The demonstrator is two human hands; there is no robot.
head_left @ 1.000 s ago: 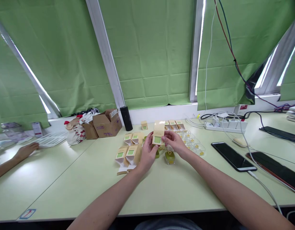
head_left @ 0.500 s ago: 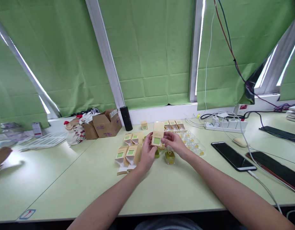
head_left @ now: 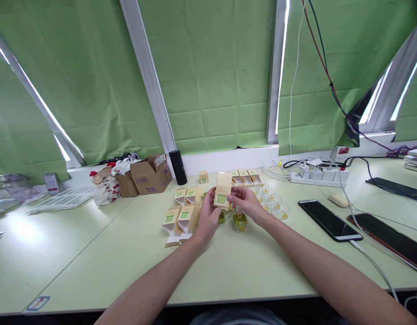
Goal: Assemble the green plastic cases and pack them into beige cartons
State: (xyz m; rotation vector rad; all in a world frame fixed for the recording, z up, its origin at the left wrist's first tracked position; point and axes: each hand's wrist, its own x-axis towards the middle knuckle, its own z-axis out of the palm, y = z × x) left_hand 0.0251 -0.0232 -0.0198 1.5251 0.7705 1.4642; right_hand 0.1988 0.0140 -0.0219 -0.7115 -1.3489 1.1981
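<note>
Between my two hands is a small beige carton (head_left: 223, 186) with a green window, held up off the table with a flap standing at its top. My left hand (head_left: 208, 214) grips its left side, and my right hand (head_left: 245, 201) has its fingers on the right side. Below my right hand stands a clear jar with an olive-green lid (head_left: 240, 221). A second green lid (head_left: 221, 217) shows partly beside my left hand. Several open beige cartons (head_left: 185, 216) lie left of my left hand. Clear containers with yellow spots (head_left: 276, 205) sit right of my right hand.
More cartons (head_left: 244, 177) stand at the back, plus a lone carton (head_left: 203, 177). A black cylinder (head_left: 178, 167) and a cardboard box (head_left: 151, 175) are back left. To the right lie a phone (head_left: 330, 220) on a cable and a power strip (head_left: 319, 177).
My hands and the carton stay almost still. The brown object at the far left edge has gone from view.
</note>
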